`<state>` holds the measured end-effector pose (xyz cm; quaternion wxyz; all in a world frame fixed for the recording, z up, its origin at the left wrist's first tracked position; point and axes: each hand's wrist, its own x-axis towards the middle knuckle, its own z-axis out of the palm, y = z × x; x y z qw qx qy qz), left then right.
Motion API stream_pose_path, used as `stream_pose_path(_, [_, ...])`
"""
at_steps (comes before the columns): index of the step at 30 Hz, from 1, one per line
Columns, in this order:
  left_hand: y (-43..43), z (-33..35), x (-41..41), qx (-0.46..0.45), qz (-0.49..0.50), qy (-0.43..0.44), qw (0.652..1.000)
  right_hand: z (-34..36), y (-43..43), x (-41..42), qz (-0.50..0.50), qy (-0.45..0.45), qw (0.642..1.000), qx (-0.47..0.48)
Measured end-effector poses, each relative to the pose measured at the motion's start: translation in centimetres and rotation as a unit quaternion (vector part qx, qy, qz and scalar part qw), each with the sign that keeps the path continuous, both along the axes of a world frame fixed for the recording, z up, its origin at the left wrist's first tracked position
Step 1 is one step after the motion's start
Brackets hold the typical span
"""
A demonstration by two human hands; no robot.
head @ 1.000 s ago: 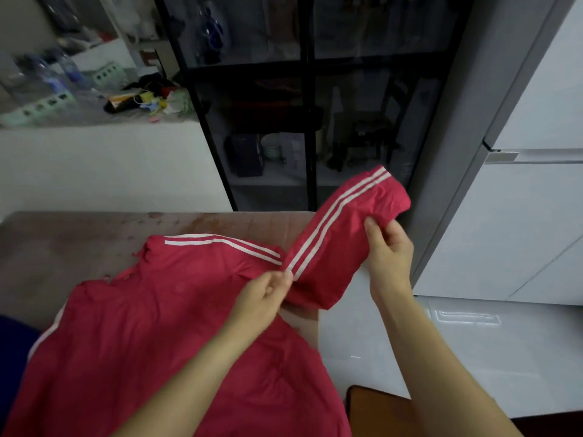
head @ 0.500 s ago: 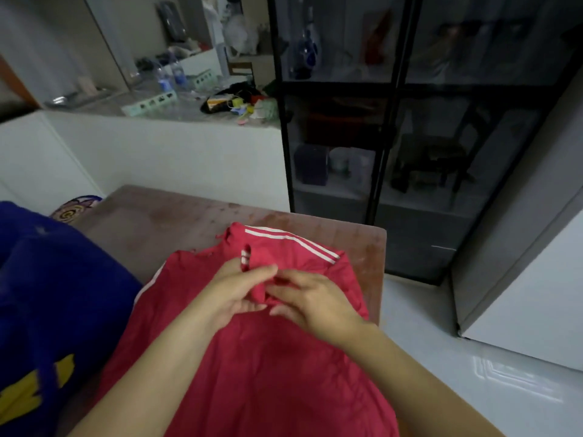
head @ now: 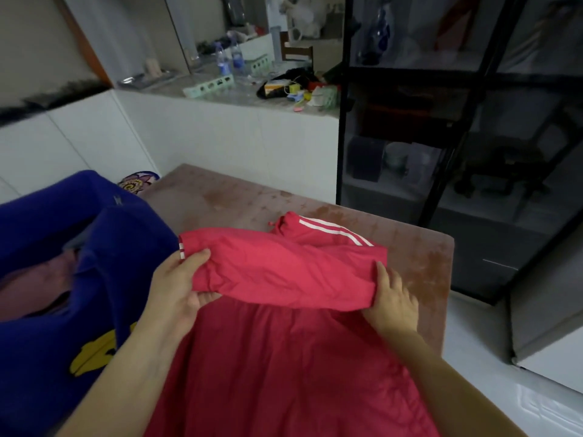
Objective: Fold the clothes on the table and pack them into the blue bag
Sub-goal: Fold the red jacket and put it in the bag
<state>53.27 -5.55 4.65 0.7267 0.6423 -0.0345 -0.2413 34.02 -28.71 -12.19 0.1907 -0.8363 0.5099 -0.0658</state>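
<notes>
A red jacket (head: 284,357) with white stripes lies spread on the brown table (head: 419,257). One sleeve (head: 284,272) is stretched sideways across the jacket's upper part. My left hand (head: 179,288) grips the sleeve's cuff end, thumb on top. My right hand (head: 394,301) holds the sleeve's other end near the shoulder, fingers pressed on the cloth. The blue bag (head: 47,279) stands open at the left of the table, with a yellow mark on its side and pinkish cloth inside.
The table's right edge drops to a white tiled floor (head: 473,342). A black glass-front cabinet (head: 441,137) stands behind the table. A white counter (head: 236,99) with bottles and clutter runs along the back left. A patterned item (head: 138,182) lies behind the bag.
The sleeve, first held up off the table's right side, was brought onto the jacket and is now drawn out sideways as my hands moved apart. The view has turned left, showing more of the bag.
</notes>
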Motion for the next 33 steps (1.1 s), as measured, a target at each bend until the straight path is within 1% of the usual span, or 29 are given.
stream_pose_path(1, [0.3,0.0,0.3,-0.004,0.024,-0.014,1.000,0.2,-0.8,0.4,-0.056,-0.037,0.997,0.028])
stream_pose_path(3, [1.0,-0.9,1.2,0.008,0.076,-0.036,0.996,1.1,-3.2,0.2,-0.181,-0.123,0.972,0.083])
stream_pose_path(4, [1.2,-1.7,1.3,0.028,0.088,-0.040,0.995,1.5,-4.5,-0.2,-0.215,-0.143,0.961,0.098])
stream_pose_path(5, [1.5,-3.3,1.3,0.054,0.092,-0.039,0.994,1.9,-5.7,-0.5,-0.219,-0.137,0.961,0.101])
stream_pose_path(8, [2.8,-9.5,0.0,0.172,0.068,-0.032,0.982,2.1,-8.1,-0.8,-0.174,-0.087,0.974,0.119])
stream_pose_path(11, [5.0,-14.9,-1.1,0.292,0.018,-0.010,0.956,1.1,-8.5,-1.2,-0.091,0.041,0.987,0.125])
stream_pose_path(13, [6.1,-16.3,-1.1,0.326,0.000,-0.028,0.945,0.8,-8.2,-1.8,-0.019,0.113,0.988,0.103])
stream_pose_path(14, [6.3,-16.3,-1.2,0.339,-0.006,-0.056,0.939,1.0,-7.9,-2.0,0.004,0.122,0.989,0.080])
stream_pose_path(17, [7.3,-14.9,-2.0,0.377,-0.032,-0.135,0.916,1.9,-7.4,-1.7,0.039,0.057,0.997,0.026])
stream_pose_path(18, [7.8,-14.8,-2.2,0.393,-0.044,-0.156,0.905,2.2,-7.2,-1.5,0.077,0.079,0.994,0.016])
stream_pose_path(19, [8.4,-14.9,-2.4,0.412,-0.057,-0.172,0.893,2.3,-7.0,-1.3,0.131,0.132,0.983,-0.007])
stream_pose_path(20, [9.1,-15.1,-2.6,0.435,-0.073,-0.178,0.879,2.3,-6.8,-1.3,0.179,0.191,0.964,-0.037])
stream_pose_path(21, [9.8,-15.5,-2.7,0.450,-0.091,-0.177,0.871,2.3,-6.7,-1.3,0.200,0.227,0.951,-0.061])
stream_pose_path(22, [10.3,-15.9,-2.8,0.458,-0.104,-0.172,0.866,2.3,-6.7,-1.3,0.197,0.233,0.950,-0.072])
stream_pose_path(23, [10.7,-16.2,-3.1,0.458,-0.113,-0.170,0.865,2.5,-6.7,-1.2,0.179,0.202,0.960,-0.073])
stream_pose_path(25, [11.2,-16.6,-3.6,0.462,-0.123,-0.168,0.862,2.6,-6.4,-0.4,0.154,0.097,0.980,-0.081])
stream_pose_path(26, [11.3,-16.6,-3.8,0.469,-0.128,-0.175,0.856,2.3,-6.2,0.2,0.168,0.087,0.977,-0.094])
stream_pose_path(27, [11.4,-16.4,-4.0,0.470,-0.129,-0.196,0.851,2.2,-5.7,0.9,0.201,0.117,0.968,-0.096])
stream_pose_path(28, [11.5,-15.9,-4.3,0.467,-0.124,-0.230,0.845,1.8,-5.3,1.6,0.236,0.169,0.953,-0.085])
stream_pose_path(30, [12.4,-14.8,-4.8,0.449,-0.095,-0.324,0.827,0.8,-4.2,2.4,0.273,0.296,0.914,-0.055])
stream_pose_path(31, [13.2,-14.5,-4.7,0.456,-0.080,-0.357,0.811,0.4,-3.7,2.7,0.277,0.318,0.904,-0.064])
stream_pose_path(33, [15.6,-14.7,-4.3,0.497,-0.061,-0.364,0.785,0.1,-1.6,3.3,0.276,0.291,0.910,-0.108])
